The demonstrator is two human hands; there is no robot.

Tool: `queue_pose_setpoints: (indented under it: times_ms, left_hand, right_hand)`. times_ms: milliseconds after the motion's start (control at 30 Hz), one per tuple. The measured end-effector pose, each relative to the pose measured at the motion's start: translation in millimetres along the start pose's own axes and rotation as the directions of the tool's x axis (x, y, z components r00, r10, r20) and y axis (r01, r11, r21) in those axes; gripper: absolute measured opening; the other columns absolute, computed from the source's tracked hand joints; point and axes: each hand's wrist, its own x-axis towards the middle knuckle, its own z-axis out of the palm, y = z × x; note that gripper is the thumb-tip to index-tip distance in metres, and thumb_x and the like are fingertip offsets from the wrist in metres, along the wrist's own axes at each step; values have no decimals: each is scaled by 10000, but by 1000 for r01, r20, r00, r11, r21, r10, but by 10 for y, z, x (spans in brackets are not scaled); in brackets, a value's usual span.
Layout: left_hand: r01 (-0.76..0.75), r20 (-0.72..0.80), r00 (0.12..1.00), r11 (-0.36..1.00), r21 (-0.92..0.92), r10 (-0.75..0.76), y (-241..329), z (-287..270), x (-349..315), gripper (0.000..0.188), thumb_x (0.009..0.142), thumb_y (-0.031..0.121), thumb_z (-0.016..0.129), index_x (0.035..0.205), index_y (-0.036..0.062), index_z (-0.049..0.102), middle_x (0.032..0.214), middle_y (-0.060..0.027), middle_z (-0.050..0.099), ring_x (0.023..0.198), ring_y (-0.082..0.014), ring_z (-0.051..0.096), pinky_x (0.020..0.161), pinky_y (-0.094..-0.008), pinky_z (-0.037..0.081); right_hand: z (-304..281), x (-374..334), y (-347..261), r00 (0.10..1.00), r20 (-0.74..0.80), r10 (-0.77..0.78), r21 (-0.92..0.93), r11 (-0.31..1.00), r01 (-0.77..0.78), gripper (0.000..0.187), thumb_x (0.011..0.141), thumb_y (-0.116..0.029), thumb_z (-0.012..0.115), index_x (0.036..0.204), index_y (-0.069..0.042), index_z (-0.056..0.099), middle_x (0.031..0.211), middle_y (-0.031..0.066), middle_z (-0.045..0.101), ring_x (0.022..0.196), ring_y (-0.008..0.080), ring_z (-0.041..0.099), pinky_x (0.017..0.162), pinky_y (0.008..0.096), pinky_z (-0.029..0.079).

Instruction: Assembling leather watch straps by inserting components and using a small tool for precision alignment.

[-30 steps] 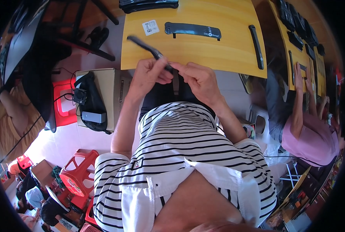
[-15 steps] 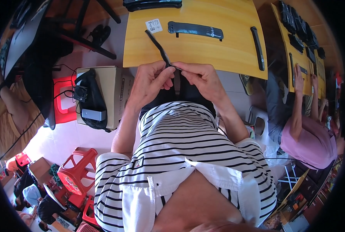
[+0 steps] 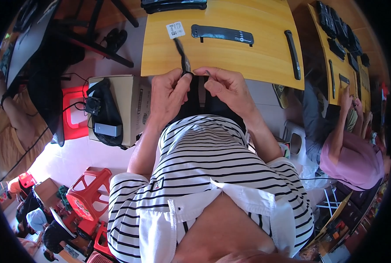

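Note:
My left hand (image 3: 168,96) pinches a narrow black strap (image 3: 183,57) near its lower end, at the near edge of the wooden table (image 3: 265,61). The rest of the strap slants up and away over the tabletop. Just to the right, my right hand (image 3: 228,85) has its thumb and forefinger together on a tiny dark piece; its kind is too small to tell. Beyond the hands lie a white printed label (image 3: 175,30) and a wide dark band (image 3: 221,35) with small black tabs under it. A slim black strap (image 3: 292,55) lies along the right side.
A stack of black bands (image 3: 173,5) sits at the table's far edge. On the left, a cardboard box (image 3: 136,109) carries a black bag (image 3: 105,109); a red stool (image 3: 90,188) is nearer. At right, a person in pink (image 3: 353,160) works at another table with black goods.
My right hand has drawn slightly apart from my left, holding the tiny dark piece. The strap in my left hand stands more upright. The neighbour's hands at right have moved closer together.

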Motion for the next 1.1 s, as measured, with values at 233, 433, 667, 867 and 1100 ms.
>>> queue_pose_setpoints:
  times_ms: [233, 433, 667, 867, 1100]
  left_hand:
    - [79, 279, 957, 997, 9, -78, 164, -103, -76, 321, 861, 190, 515, 598, 6, 508, 484, -16, 477, 437, -65, 461, 408, -205, 336]
    - [127, 357, 932, 980, -155, -64, 115, -59, -103, 304, 856, 171, 510, 585, 34, 488, 496, 2, 459, 442, -47, 418, 401, -190, 299]
    - [45, 345, 936, 951, -307, 68, 14, 108, -78, 317, 856, 147, 492, 558, 46, 455, 464, -2, 448, 420, -50, 396, 392, -206, 272]
    - [144, 397, 902, 747, -649, 171, -94, 199, -17, 340, 883, 256, 472, 622, 39, 472, 500, -64, 510, 379, -119, 469, 389, -190, 352]
    - [43, 391, 918, 997, 58, -62, 16, 120, 23, 418, 930, 325, 461, 660, 19, 551, 529, -34, 546, 464, -87, 533, 442, -197, 402]
  right_hand:
    - [-74, 102, -110, 949, 266, -168, -329, 910, 253, 157, 807, -107, 648, 801, 1, 534, 643, 12, 489, 583, 90, 437, 516, 233, 360]
    - [-165, 115, -141, 902, 371, -222, -398, 839, 370, 167, 842, -144, 597, 794, -7, 515, 605, 74, 501, 542, 154, 490, 499, 272, 375]
    - [-199, 26, -58, 946, 323, 23, 128, 989, -68, 194, 873, -137, 516, 711, -29, 504, 545, -6, 473, 449, 55, 424, 398, 220, 287]
    - [-156, 17, 44, 958, 282, 58, 659, 714, -237, 188, 855, -106, 494, 674, -55, 476, 506, -5, 432, 357, 33, 317, 324, 197, 202]
    - [-144, -17, 68, 989, 151, 0, 171, 985, -26, 227, 876, -117, 471, 662, -46, 494, 523, -26, 464, 442, 27, 393, 404, 184, 280]
